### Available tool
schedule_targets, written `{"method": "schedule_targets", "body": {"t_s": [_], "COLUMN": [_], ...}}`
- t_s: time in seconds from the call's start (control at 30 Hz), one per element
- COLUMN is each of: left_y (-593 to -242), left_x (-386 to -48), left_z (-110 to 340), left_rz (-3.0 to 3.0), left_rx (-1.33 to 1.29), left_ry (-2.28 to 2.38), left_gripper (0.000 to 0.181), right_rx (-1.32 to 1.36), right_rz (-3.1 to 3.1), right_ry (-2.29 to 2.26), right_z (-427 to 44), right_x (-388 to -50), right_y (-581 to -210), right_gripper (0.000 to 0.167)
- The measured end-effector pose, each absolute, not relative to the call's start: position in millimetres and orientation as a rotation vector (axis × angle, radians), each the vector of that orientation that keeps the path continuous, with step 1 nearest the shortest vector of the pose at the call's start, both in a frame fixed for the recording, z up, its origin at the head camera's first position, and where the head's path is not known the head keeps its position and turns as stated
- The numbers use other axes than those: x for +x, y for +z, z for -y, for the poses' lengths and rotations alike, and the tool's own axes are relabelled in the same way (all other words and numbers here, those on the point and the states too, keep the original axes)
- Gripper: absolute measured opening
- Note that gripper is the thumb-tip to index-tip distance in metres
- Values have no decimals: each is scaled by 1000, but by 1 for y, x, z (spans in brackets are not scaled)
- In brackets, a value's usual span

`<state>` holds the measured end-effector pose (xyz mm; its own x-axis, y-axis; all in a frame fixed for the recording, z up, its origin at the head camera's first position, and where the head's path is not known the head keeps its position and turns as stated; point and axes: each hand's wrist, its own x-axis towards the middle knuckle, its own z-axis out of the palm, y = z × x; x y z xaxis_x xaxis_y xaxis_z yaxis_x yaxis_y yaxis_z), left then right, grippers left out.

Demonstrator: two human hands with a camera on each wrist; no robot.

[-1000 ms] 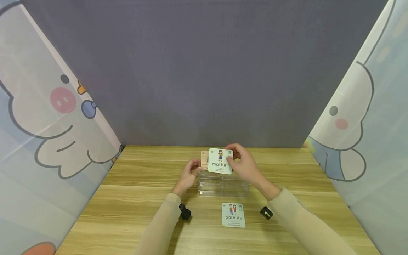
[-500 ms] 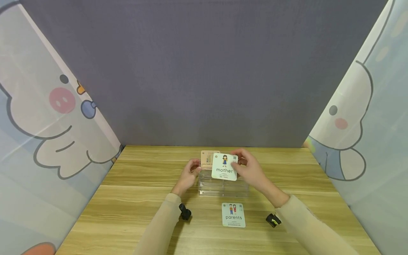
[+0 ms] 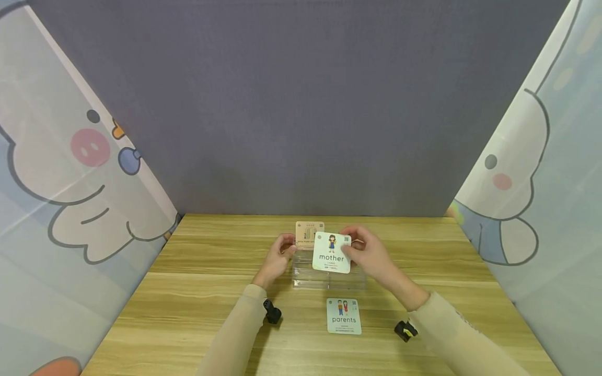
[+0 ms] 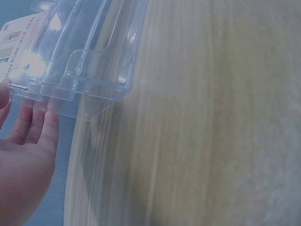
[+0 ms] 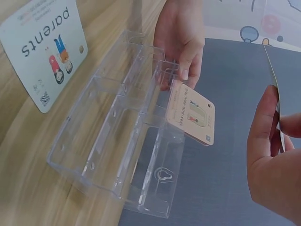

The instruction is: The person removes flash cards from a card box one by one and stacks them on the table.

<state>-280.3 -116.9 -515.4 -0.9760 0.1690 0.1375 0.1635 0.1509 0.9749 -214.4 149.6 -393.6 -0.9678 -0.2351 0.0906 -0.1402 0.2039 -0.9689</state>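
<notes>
Pinching the mother card (image 3: 331, 256), the right hand (image 3: 371, 256) is seemingly filing, needing alignment with the rack (image 3: 310, 283) towards 6 o'clock.

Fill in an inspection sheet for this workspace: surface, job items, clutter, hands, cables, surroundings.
Surface: wood-grain table.
Job items: clear rack, tiered; hide-and-seek card at its back left; parents card flat on the table, face up, on the person's side of the rack; mother card held clear of the rack.
Clutter: nothing seen.
Hands: left hand holds the rack's left end; right hand pinches the mother card's right edge.
Cables: nothing seen.
Surroundings: grey backdrop, cartoon-printed panels both sides.
</notes>
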Motion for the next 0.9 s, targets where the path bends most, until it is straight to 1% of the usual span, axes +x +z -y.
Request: {"method": "schedule_targets", "body": {"t_s": [0.4, 0.67, 0.9], "left_y": [-515, -514, -485], "left_x": [-281, -279, -263], "left_z": [118, 118, 114], "left_rz": [-2375, -2385, -2378], "left_rx": [349, 358, 354], "left_ry": [2021, 2005, 2005], "left_gripper": [33, 33, 31], "right_rx": [-382, -392, -370], "right_rz": [-2301, -2280, -2295], "right_ry": [-1868, -1843, -1814], "right_z": [-154, -156, -157], "right_x": [-211, -206, -201], "right_y": [-405, -412, -418], "right_gripper": [37, 37, 36]}}
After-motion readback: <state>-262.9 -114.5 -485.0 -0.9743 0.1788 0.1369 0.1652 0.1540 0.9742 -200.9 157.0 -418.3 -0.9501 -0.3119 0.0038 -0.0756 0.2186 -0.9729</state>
